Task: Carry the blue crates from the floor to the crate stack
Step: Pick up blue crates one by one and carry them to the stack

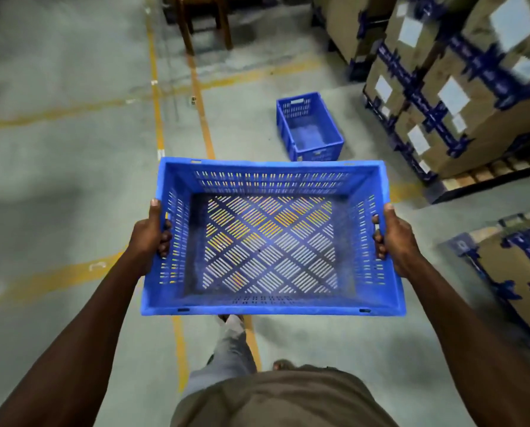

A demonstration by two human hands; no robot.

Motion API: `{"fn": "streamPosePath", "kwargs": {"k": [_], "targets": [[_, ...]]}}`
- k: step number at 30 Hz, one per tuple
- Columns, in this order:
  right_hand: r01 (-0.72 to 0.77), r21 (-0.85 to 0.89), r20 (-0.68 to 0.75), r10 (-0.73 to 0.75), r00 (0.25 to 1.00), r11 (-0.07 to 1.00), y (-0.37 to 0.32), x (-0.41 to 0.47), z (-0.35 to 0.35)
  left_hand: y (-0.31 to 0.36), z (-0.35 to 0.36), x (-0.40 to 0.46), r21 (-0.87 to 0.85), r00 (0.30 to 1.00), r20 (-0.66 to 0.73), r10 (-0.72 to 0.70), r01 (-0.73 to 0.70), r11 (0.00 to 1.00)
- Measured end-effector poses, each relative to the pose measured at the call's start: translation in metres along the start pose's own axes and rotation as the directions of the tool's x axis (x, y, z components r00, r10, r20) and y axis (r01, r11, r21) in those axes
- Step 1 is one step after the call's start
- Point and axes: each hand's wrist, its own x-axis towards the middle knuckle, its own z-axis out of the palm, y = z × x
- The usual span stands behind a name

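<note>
Head view: a person carries an empty blue crate (pixel 273 238) level above a grey concrete floor (pixel 72 180), gripping it at both short ends. The left hand (pixel 151 238) clasps the left wall, thumb lying along the rim and fingers (pixel 166 238) curled in through the handle slot. The right hand (pixel 394 238) mirrors it on the right wall, thumb on the rim, fingers (pixel 378 241) hooked through the slot from outside. Both bare forearms reach in from the lower corners of the frame.

Through the crate's slotted, diamond-patterned bottom, the floor and its yellow painted lines (pixel 157 118) show. Below the crate's near edge, a grey trouser leg (pixel 232 349) steps forward, and a brown shirt fills the lower middle.

A second blue crate (pixel 309 131), smaller in the frame and also empty, sits on the floor ahead, just beyond the carried crate's far rim and near the stacked goods on the right. There, cardboard boxes (pixel 460 97) bound with blue tape and bearing white labels stand on wooden pallets (pixel 488 177). At the top, the legs of a wooden chair (pixel 205 23) stand on the floor. The edges of the frame are blurred.
</note>
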Motion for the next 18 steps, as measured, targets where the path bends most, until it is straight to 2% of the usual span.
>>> {"fn": "streamPosePath", "kwargs": {"k": [4, 10, 13, 18], "targets": [[-0.031, -0.001, 0.044, 0.031, 0.999, 1.0, -0.056, 0.065, 0.08, 0.045, -0.018, 0.114, -0.005, 0.996, 0.065, -0.053, 0.054, 0.999], [-0.105, 0.097, 0.095, 0.096, 0.991, 0.99, -0.159, 0.14, 0.169, 0.154, -0.048, 0.282, -0.05, 0.938, 0.324, -0.126, 0.15, 0.987], [-0.108, 0.167, 0.047, 0.101, 0.994, 0.98, -0.204, 0.174, 0.208, 0.216, -0.042, 0.357, -0.037, 0.926, 0.371, -0.075, 0.095, 0.995], [-0.087, 0.208, -0.073, 0.104, 0.992, 0.974, -0.252, 0.256, 0.268, 0.297, 0.003, 0.487, 0.047, 0.932, 0.361, -0.007, -0.011, 0.999]]}}
